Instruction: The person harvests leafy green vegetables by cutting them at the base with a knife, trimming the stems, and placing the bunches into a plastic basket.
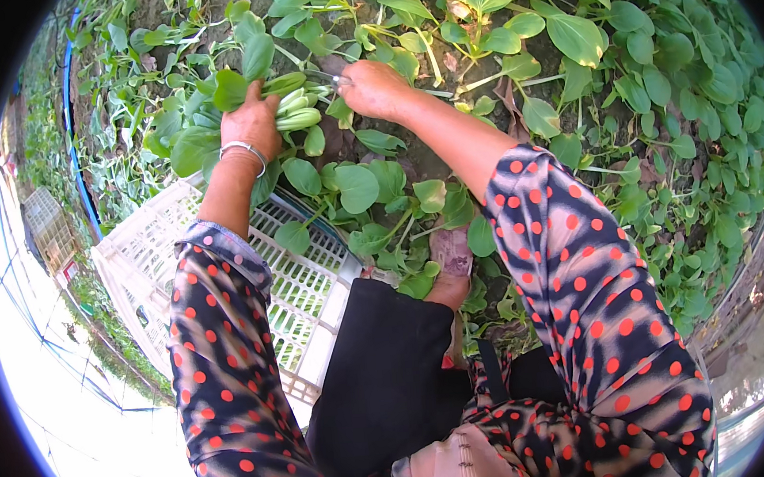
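Observation:
My left hand (pixel 251 124), with a silver bangle at the wrist, grips a bunch of leafy greens (pixel 297 113). The pale cut-looking stem ends of the bunch point right, and its leaves spread out to the left under the hand. In my right hand (pixel 375 89) is a small metal-bladed tool, probably a knife (pixel 325 76). Its thin blade reaches left towards the stem ends; whether it touches them I cannot tell. Rooted leafy plants (pixel 358 187) grow from the soil just below both hands.
A white slatted plastic crate (pixel 324 319) stands beneath my left forearm, with greenery showing through its slats. Another crate (pixel 51 225) is at the far left, near a blue pipe (pixel 69 94). My foot (pixel 450 250) is among the plants. Denser greens (pixel 710 82) fill the right side.

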Action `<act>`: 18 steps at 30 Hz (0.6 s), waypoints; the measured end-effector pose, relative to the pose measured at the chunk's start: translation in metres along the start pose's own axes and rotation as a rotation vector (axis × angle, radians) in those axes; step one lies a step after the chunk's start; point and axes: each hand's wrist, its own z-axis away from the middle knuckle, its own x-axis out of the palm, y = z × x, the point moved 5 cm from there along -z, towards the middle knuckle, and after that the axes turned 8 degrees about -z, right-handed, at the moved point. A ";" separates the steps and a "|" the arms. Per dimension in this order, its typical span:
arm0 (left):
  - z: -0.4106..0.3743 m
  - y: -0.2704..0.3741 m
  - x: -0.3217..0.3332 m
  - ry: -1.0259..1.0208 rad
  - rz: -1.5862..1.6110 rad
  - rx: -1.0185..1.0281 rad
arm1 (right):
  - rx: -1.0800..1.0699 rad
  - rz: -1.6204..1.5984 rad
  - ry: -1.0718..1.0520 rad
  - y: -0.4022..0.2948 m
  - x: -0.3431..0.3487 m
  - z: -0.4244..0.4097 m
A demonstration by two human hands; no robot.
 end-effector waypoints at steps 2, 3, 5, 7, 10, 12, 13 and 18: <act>0.002 -0.002 0.000 -0.011 -0.033 0.013 | -0.027 -0.038 0.023 0.010 -0.003 0.019; 0.001 -0.008 -0.004 0.007 0.038 -0.016 | -0.036 -0.056 0.038 0.012 -0.007 0.028; -0.002 -0.029 -0.020 0.034 0.173 -0.072 | -0.093 -0.170 0.256 0.020 -0.017 0.041; 0.006 -0.077 -0.046 0.307 0.230 -0.134 | -0.093 -0.341 0.386 0.013 -0.029 0.059; 0.019 -0.102 -0.132 0.236 0.424 -0.301 | -0.186 -0.306 0.452 0.009 -0.031 0.078; 0.038 -0.119 -0.159 0.120 0.641 -0.268 | -0.265 -0.294 0.415 0.001 -0.015 0.086; 0.041 -0.102 -0.166 0.051 0.638 -0.230 | -0.204 -0.286 0.317 0.005 -0.008 0.087; 0.080 0.013 -0.144 -0.422 0.394 0.093 | -0.131 -0.116 0.013 0.012 0.043 0.089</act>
